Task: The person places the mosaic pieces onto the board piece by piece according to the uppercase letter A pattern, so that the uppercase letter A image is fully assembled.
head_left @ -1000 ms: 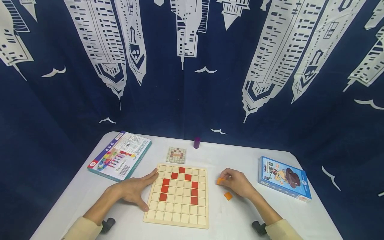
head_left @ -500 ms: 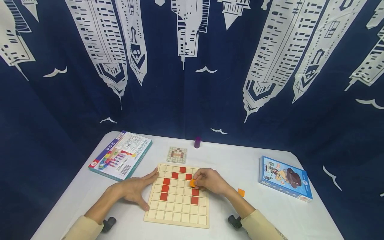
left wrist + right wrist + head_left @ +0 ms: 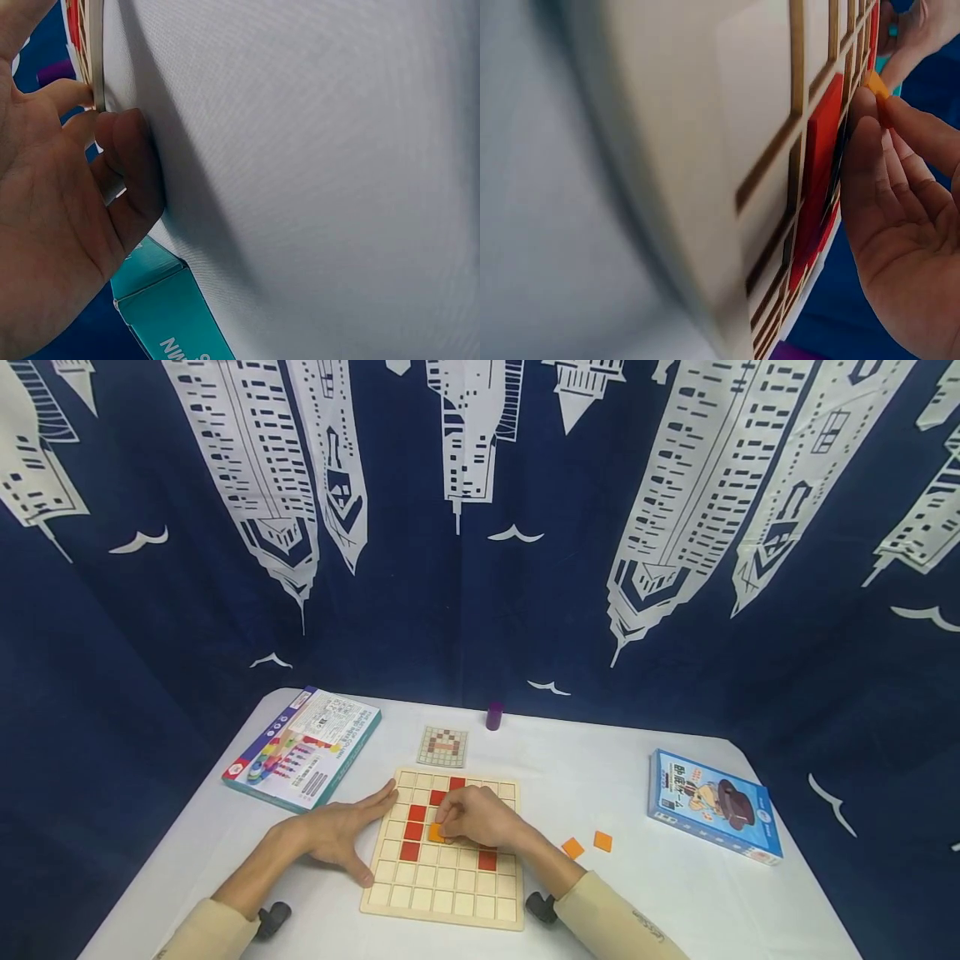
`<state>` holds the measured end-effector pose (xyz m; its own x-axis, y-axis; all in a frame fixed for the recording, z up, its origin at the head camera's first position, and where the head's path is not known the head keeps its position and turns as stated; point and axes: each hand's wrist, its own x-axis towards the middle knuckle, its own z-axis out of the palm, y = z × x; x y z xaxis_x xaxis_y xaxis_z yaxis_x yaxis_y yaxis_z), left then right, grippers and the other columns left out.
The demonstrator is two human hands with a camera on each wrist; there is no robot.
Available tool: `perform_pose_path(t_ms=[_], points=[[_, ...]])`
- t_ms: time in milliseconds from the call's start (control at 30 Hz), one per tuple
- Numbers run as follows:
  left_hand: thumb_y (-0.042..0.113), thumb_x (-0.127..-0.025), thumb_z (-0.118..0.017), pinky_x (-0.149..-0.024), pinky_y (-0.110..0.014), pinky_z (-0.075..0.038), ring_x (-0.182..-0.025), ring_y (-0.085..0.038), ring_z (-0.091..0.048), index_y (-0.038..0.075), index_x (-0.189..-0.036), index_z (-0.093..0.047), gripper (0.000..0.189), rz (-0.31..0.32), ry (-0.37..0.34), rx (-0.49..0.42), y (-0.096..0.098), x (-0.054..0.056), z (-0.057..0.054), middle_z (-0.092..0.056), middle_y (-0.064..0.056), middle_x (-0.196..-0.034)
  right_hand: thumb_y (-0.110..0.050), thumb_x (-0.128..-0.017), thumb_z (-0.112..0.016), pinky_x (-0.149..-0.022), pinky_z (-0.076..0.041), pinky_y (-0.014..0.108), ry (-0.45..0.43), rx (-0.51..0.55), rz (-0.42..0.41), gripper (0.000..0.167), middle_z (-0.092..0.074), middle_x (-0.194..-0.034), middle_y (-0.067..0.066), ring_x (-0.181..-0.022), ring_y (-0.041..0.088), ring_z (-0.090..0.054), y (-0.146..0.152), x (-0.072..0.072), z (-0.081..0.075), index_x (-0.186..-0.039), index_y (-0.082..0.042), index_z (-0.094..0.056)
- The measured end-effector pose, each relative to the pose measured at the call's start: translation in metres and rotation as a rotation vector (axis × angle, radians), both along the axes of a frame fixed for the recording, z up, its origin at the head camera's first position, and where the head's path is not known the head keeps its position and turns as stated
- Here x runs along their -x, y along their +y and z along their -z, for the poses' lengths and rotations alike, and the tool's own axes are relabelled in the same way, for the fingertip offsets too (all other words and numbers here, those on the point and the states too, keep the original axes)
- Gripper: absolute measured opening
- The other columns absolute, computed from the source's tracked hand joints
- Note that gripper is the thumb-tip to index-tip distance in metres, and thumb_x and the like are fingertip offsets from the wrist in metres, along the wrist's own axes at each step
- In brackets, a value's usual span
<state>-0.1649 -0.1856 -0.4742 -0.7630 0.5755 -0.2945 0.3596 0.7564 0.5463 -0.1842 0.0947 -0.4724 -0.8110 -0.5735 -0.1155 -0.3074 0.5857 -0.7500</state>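
Note:
A pale wooden grid board (image 3: 442, 906) lies on the white table, with several red square tiles (image 3: 412, 831) set in its cells. My right hand (image 3: 480, 817) is over the board and pinches an orange square tile (image 3: 436, 833) between thumb and finger, just right of the left red column. In the right wrist view that orange tile (image 3: 877, 84) is tilted at the fingertips. My left hand (image 3: 335, 835) has its fingers spread along the board's left edge, thumb and fingertips touching it. The right hand hides some red tiles.
A small printed grid card (image 3: 442, 747) lies behind the board, near a purple cylinder (image 3: 493, 717). Two loose orange tiles (image 3: 572, 847) lie right of the board. A teal-edged box (image 3: 303, 747) is at the left, a blue box (image 3: 712, 806) at the right.
From the table right of the board, my right hand has moved left over the board, carrying the orange tile. Both loose orange tiles now show beyond the forearm. The left hand stays put.

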Motion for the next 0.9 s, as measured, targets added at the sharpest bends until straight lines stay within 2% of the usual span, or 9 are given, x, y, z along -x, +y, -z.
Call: perform_pose_path(t_ms=[133, 433, 633, 900], points=[[0.057, -0.059, -0.09, -0.114, -0.059, -0.033, -0.148, -0.035, -0.032, 0.012, -0.161, -0.023, 0.131, -0.001, -0.002, -0.002, 0.0, 0.0, 0.0, -0.005, -0.003, -0.17, -0.014, -0.086, -0.079, -0.067, -0.048, 0.021, 0.063, -0.039, -0.014, 0.006, -0.067, -0.072, -0.013, -0.068, 0.003, -0.059, -0.006, 0.0, 0.001, -0.086, -0.016, -0.073], [0.06, -0.058, -0.09, -0.116, -0.055, -0.034, -0.149, -0.029, -0.032, 0.015, -0.161, -0.024, 0.131, -0.002, 0.002, 0.007, -0.001, 0.0, 0.003, -0.005, 0.001, -0.17, -0.014, -0.086, -0.079, -0.062, -0.046, 0.02, 0.107, -0.089, -0.016, 0.008, -0.064, -0.07, -0.014, -0.064, 0.003, -0.055, -0.01, 0.0, 0.003, -0.083, -0.018, -0.073], [0.059, -0.058, -0.09, -0.115, -0.056, -0.034, -0.149, -0.03, -0.032, 0.016, -0.161, -0.023, 0.131, -0.004, 0.0, 0.002, -0.002, -0.001, 0.004, -0.006, 0.001, -0.17, -0.013, -0.086, -0.079, -0.06, -0.047, 0.02, 0.139, -0.104, -0.022, 0.006, -0.062, -0.07, -0.013, -0.063, 0.003, -0.054, -0.012, -0.002, 0.002, -0.084, -0.016, -0.074], [0.059, -0.058, -0.09, -0.115, -0.056, -0.034, -0.149, -0.029, -0.032, 0.017, -0.162, -0.024, 0.13, -0.008, 0.004, 0.001, -0.001, 0.0, 0.004, -0.006, 0.002, -0.17, -0.014, -0.086, -0.079, -0.062, -0.048, 0.018, 0.184, -0.145, -0.022, 0.004, -0.063, -0.073, -0.015, -0.066, 0.002, -0.054, -0.015, -0.003, 0.002, -0.085, -0.015, -0.076]])
